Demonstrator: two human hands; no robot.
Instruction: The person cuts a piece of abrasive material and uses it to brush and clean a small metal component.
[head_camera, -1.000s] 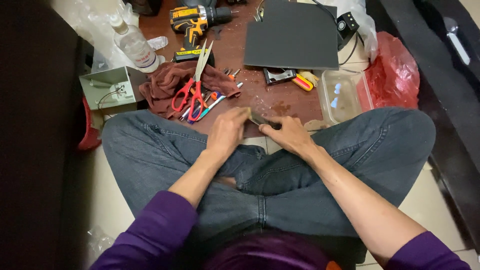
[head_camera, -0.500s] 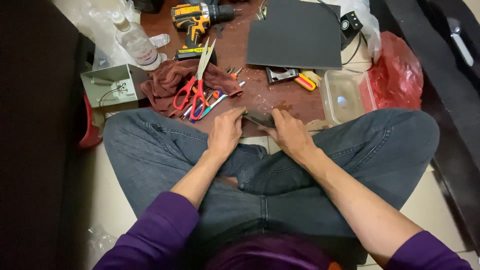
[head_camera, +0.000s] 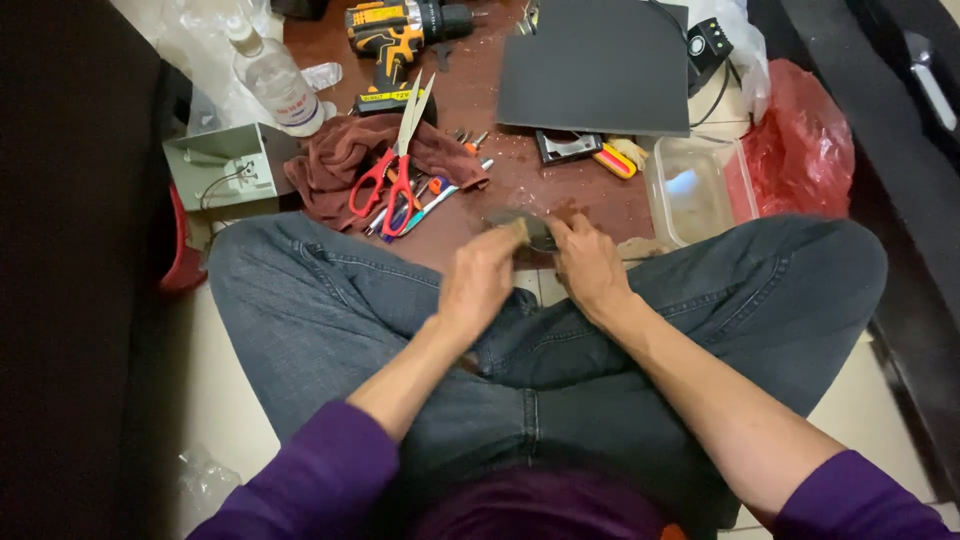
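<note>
A: The small dark piece (head_camera: 530, 228) lay at the table's (head_camera: 480, 110) near edge, above the crossed knees, beside red scissors (head_camera: 392, 170).
B: And the hands?
A: Left hand (head_camera: 478, 282) and right hand (head_camera: 590, 265) pinched it, fingers closed at either end.

A low reddish-brown worktop (head_camera: 470, 110) stretches away just beyond the hands (head_camera: 535, 265), speckled with pale crumbs and dust. Straight past them lies a flat dark grey panel (head_camera: 595, 65), with a small black-and-yellow tool (head_camera: 585, 150) at its near edge. Beyond and left of the hands a maroon rag (head_camera: 345, 160) is bunched up, red-handled scissors (head_camera: 390, 170) on top and pens (head_camera: 430, 200) beside it. Further off stand a yellow-and-black cordless drill (head_camera: 395, 35) and a clear plastic bottle (head_camera: 270, 75). To the right sits a clear plastic tub (head_camera: 690, 190), a red plastic bag (head_camera: 800, 130) past it.
</note>
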